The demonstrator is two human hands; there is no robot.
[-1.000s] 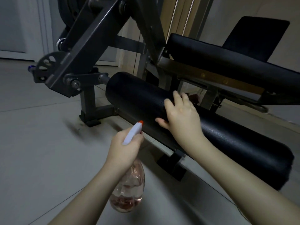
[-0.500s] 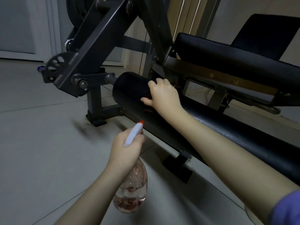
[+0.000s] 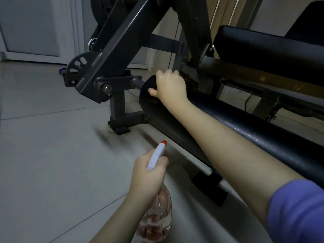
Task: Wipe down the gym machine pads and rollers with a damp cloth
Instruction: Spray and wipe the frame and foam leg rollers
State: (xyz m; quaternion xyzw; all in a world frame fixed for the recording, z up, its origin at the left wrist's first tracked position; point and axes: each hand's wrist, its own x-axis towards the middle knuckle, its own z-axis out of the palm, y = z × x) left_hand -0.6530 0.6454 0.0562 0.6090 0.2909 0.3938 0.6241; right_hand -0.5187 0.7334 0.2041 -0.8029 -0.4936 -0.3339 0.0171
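right hand (image 3: pixel 169 86): fingers curled, pressing brownish cloth (image 3: pixel 155 102) onto end of long black padded roller (image 3: pixel 263 137) | left hand (image 3: pixel 149 174): fingers wrapped round clear white-nozzled spray bottle (image 3: pixel 158 218)

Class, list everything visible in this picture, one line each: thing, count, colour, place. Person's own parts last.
roller: one, black, low, centre to right
seat pad: one, black, upper right, above the roller
back pad: one, black, top right corner
machine frame: one, dark grey metal, top centre and left
spray bottle: one, clear with white head and orange tip, bottom centre
cloth: one, brownish, mostly hidden under the right hand
floor: one, pale grey tiles, left and bottom
door: one, whitish, top left
sleeve: one, purple, bottom right
left hand: one, grips the spray bottle
right hand: one, fingers curled over the roller's left end, on the cloth
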